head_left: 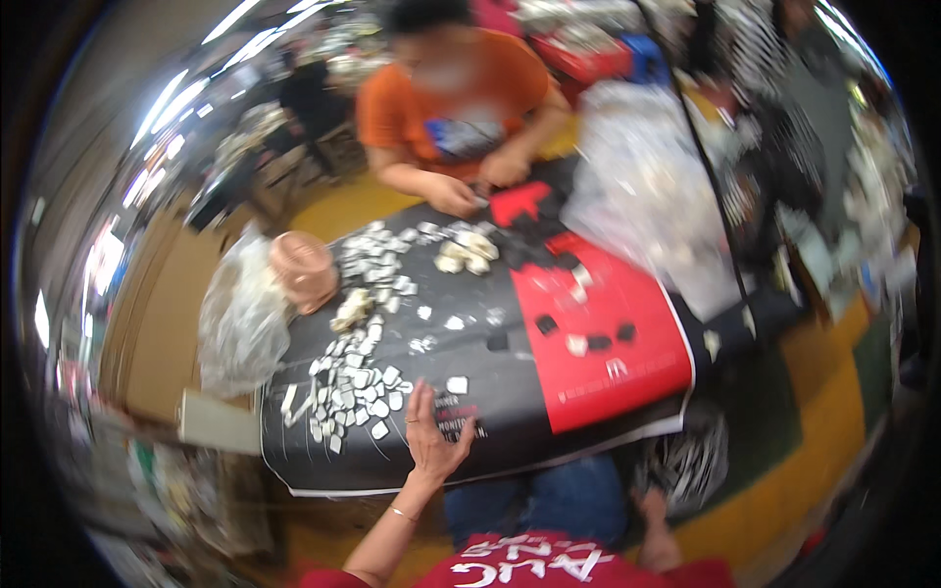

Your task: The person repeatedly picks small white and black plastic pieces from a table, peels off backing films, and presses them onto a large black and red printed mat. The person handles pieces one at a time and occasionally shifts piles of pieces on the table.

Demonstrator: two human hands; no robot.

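On the black part of the table cover (461, 363), my left hand (436, 441) rests near the front edge with its fingers stretched out and nothing seen in it. Just beyond its fingertips lies a small white square piece (457, 385). Many similar white pieces (358, 387) are scattered to its left. My right hand (650, 505) is low beside the table, next to a crumpled plastic bag (691, 461); its fingers are blurred and partly hidden, so what it holds cannot be made out.
Across the table a person in an orange shirt (461, 98) handles small dark pieces. A large clear bag (647, 186) sits at the back right. At the left stand a pinkish basket (302, 271) and another clear bag (245, 318). Dark pieces (598, 343) lie on the red part.
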